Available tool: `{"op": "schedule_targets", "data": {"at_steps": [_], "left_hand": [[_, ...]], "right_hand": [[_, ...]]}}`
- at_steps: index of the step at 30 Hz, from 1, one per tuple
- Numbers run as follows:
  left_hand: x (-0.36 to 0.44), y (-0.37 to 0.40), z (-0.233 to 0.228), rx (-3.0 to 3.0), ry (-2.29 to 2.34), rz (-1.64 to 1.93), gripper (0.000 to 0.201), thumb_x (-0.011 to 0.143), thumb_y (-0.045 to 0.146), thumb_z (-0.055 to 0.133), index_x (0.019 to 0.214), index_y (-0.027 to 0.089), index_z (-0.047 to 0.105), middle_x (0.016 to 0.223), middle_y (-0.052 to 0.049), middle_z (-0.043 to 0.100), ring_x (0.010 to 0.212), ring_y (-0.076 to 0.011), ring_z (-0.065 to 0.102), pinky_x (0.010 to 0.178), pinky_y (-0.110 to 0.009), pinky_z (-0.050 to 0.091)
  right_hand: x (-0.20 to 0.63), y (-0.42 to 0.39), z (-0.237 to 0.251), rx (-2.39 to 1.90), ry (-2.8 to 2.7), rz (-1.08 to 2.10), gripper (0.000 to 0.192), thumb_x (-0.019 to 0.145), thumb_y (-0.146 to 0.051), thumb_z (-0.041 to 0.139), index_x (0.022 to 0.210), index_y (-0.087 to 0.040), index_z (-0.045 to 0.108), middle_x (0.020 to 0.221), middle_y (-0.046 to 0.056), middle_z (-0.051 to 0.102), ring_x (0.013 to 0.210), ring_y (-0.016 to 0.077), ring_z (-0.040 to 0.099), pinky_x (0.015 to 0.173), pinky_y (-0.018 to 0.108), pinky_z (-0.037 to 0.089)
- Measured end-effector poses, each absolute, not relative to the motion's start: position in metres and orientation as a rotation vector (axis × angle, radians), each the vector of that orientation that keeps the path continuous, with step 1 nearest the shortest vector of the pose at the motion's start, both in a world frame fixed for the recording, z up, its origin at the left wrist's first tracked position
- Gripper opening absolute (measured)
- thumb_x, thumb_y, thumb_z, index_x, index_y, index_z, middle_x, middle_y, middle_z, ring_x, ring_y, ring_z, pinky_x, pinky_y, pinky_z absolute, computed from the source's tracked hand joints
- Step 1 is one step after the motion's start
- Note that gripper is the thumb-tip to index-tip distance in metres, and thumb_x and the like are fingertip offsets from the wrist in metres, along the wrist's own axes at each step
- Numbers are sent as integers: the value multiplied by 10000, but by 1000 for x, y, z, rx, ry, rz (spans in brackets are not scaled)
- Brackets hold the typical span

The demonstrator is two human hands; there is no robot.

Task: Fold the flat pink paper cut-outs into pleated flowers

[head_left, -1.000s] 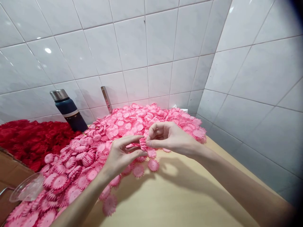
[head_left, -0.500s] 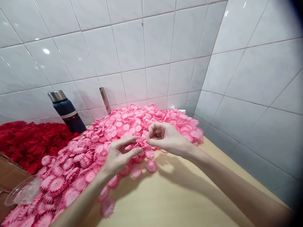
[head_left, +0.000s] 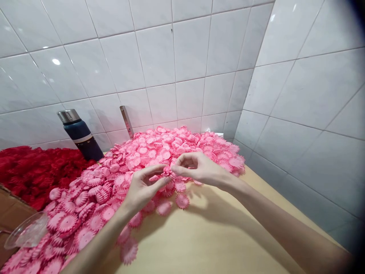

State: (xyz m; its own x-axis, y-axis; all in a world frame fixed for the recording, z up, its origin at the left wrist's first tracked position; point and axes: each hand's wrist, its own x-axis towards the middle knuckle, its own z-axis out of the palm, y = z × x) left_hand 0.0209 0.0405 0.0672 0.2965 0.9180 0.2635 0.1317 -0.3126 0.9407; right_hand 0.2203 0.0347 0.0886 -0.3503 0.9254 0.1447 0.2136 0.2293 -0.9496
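Pinching one small pink flower (head_left: 167, 173) between both hands: left hand (head_left: 144, 188) has thumb and forefinger closed on its near-left side, other fingers loosely curled; right hand (head_left: 196, 167) has thumb and forefinger closed on its far-right side, remaining fingers curled above the palm. Flower sits just above the near edge of the pink pile (head_left: 148, 152), which spreads behind, under and to the left of the hands. Pile pieces are flat round discs, pleated, with notched rims and a paler centre; they look like thin fabric or foam, can't tell which. A few loose discs lie on the table (head_left: 216, 236) just below the hands; the table is pale, smooth wood-grain laminate. Far left of the left hand: red pile (head_left: 31, 171) of similar pleated pieces, darker, more crumpled. Between the piles, behind the left hand: dark blue bottle (head_left: 81, 135), cylindrical, upright, steel cap closed, contents not visible. Below and left of the left forearm: clear plastic cup (head_left: 27, 232) lying on its side at the pink pile's edge, nothing visible inside. Beside it, a brown cardboard box (head_left: 11, 207) edge, contents hidden. Glossy white tiled walls (head_left: 182, 57) behind and right of the hands.
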Motion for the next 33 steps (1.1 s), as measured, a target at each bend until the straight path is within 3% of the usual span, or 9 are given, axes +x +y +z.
{"op": "schedule_targets", "data": {"at_steps": [4,7,10,15,18,22,26,29,33], "left_hand": [[19,43,66,1648,924,1164,383,694,242,784,1046,186,643,981,-54,697,964,-195,645,803,-302,567],[21,42,65,1619,935,1149,236,706,266,772,864,163,630,814,-16,669,805,-150,648,733,-254,556],[25,41,63,1498,930,1103,227,730,307,749,754,155,581,697,18,629,680,-121,631,677,-254,562],[17,50,68,1217,869,1273,238,739,308,742,729,149,565,717,27,624,739,-137,666,808,-346,567],[2,54,82,1257,880,1241,215,750,289,736,697,151,580,717,30,632,773,-138,666,838,-331,546],[-3,46,94,1628,939,555,170,744,304,740,806,157,681,773,-4,679,718,-131,631,699,-242,512],[12,32,86,1805,849,-14,296,688,355,767,912,165,734,820,-37,717,755,-172,632,654,-236,472],[21,28,78,1849,913,81,340,694,396,751,940,163,721,809,-46,721,738,-178,644,627,-235,470],[23,30,75,1758,1026,404,368,823,487,587,776,129,656,630,-22,643,534,-133,597,470,-205,402]], "right_hand": [[220,35,85,-972,-1805,1205,241,751,-385,709,759,-148,667,731,28,640,670,127,555,613,246,433],[219,34,84,-935,-1796,1214,210,763,-359,690,745,-153,650,707,9,611,652,120,537,611,246,424],[214,30,87,-999,-1801,1158,150,767,-275,646,683,-158,605,681,0,587,646,119,534,610,245,420],[218,34,87,-1272,-1694,829,140,716,-180,540,580,-173,505,607,7,575,578,122,539,532,238,409],[236,43,85,-1434,-1617,625,109,703,-193,523,597,-172,508,653,33,604,611,144,554,540,253,409],[257,47,88,-1435,-1779,743,129,693,-214,576,577,-165,546,601,10,582,560,129,518,498,240,372],[258,42,94,-1381,-2050,955,155,747,-272,585,635,-164,581,601,-13,553,516,102,466,441,219,310],[253,38,98,-1296,-2168,1083,185,801,-313,573,695,-163,594,637,-12,553,567,105,481,473,212,326],[247,34,103,-1193,-2256,1124,209,853,-329,547,758,-159,621,686,0,569,619,110,499,518,214,350]]}}
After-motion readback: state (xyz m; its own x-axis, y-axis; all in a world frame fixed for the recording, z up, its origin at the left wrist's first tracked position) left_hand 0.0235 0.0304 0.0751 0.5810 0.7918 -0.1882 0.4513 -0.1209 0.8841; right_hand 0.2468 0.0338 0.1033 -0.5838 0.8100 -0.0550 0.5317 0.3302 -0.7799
